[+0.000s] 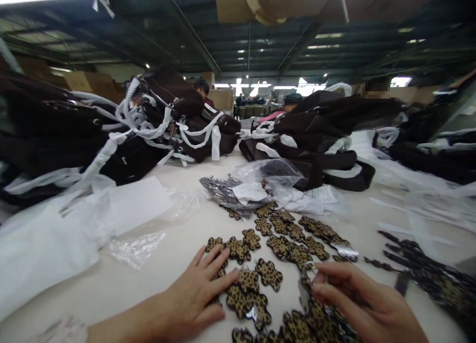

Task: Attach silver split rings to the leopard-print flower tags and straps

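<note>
Flower-shaped leopard-print charms (269,274) with dark edges lie spread over the pale table, several of them overlapping. My left hand (197,288) rests with fingers spread, its fingertips on the charms at the left side of the group. At the right, my right hand (357,296) pinches a silver metal clasp (305,283) with a ring between thumb and forefinger. Below that clasp is a pile of more leopard-print charms (297,328); whether the clasp is joined to one of them I cannot tell. The other fingers of my right hand are partly hidden.
Dark bags with white-wrapped straps are heaped at the back left (148,120) and back right (308,135). Clear plastic bags (267,172) lie before them. A white sheet (137,204) is at left, dark beaded straps (424,258) at right. People sit beyond.
</note>
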A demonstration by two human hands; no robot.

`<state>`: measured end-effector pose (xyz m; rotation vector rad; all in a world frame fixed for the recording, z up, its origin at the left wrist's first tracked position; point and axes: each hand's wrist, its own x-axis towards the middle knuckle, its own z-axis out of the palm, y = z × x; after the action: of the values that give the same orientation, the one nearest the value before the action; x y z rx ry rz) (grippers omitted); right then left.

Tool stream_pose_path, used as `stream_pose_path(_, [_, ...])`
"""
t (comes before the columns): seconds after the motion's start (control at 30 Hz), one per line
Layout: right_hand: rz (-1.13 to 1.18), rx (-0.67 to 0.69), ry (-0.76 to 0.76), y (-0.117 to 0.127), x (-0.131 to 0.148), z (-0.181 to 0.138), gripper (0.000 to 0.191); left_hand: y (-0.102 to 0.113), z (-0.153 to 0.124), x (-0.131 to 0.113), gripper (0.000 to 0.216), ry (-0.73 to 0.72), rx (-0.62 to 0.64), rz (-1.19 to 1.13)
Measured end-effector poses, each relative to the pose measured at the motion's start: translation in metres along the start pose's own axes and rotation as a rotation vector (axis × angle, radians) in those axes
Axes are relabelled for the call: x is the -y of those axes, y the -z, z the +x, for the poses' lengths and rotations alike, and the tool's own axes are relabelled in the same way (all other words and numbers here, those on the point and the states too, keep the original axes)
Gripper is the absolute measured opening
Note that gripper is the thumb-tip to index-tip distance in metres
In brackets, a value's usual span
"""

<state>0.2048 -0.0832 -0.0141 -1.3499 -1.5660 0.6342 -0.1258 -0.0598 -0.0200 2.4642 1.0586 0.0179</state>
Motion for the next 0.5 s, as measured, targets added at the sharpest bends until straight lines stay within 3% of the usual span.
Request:
stream_pose_path(0.13, [0.103,-0.060,-0.050,0.001,0.010,0.001,0.013,0.001,0.029,-0.029,0.059,0.044,-0.009,0.047])
stream_pose_path(0.2, [0.105,-0.065,-0.044,0.006,0.009,0.003,0.014,0.004,0.031,-0.049,0.069,-0.153,0.054,-0.028])
stream_pose_path(0.27, [0.108,-0.085,-0.047,0.013,0.007,0.006,0.015,0.008,0.024,-0.067,0.063,-0.342,0.193,-0.143])
stream_pose_path(0.3, [0.113,-0.100,-0.049,0.016,0.006,0.007,0.015,0.010,0.019,-0.072,0.058,-0.370,0.245,-0.189])
stream_pose_path(0.4, [0.138,-0.135,-0.045,0.025,0.005,0.008,0.016,0.017,0.007,-0.074,0.049,-0.346,0.246,-0.221])
stream_pose_path(0.5, [0.129,-0.152,-0.047,0.025,0.003,0.006,0.023,0.028,0.017,-0.058,0.046,-0.373,0.124,-0.175])
